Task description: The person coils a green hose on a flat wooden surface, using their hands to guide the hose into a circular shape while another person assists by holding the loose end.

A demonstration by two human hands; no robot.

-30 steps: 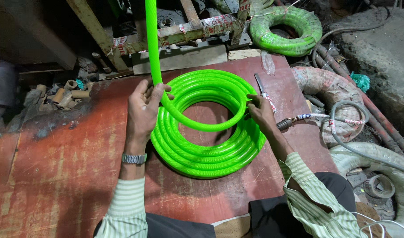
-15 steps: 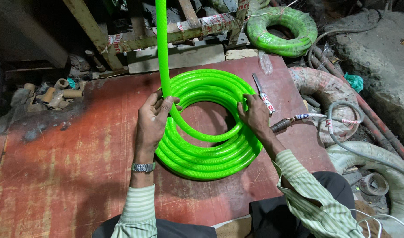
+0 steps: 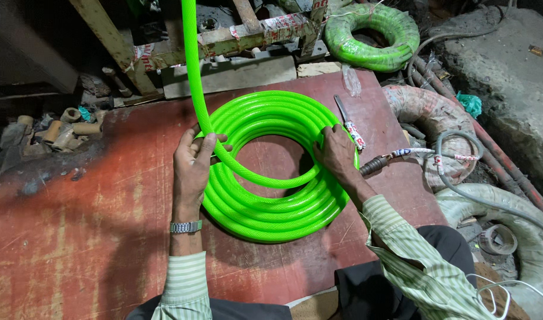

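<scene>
Gripping green hose [image 3: 195, 89], left hand [image 3: 191, 161]; right hand [image 3: 337, 153] flat on coil [image 3: 271, 201].

left hand [image 3: 192, 163] slid lower, hose strand [image 3: 191, 65] feeding into coil [image 3: 271, 204]

A small clear plastic bag [image 3: 350, 80] lies crumpled at the far edge of the red table [image 3: 76, 237], just beyond the tip of a knife. Past that same edge, white tape bands with red print [image 3: 283, 24] wrap a rusty metal bar. Off the table's right side, white and blue label tapes [image 3: 402, 153] ring a grey cable. No signs or screens show.
</scene>
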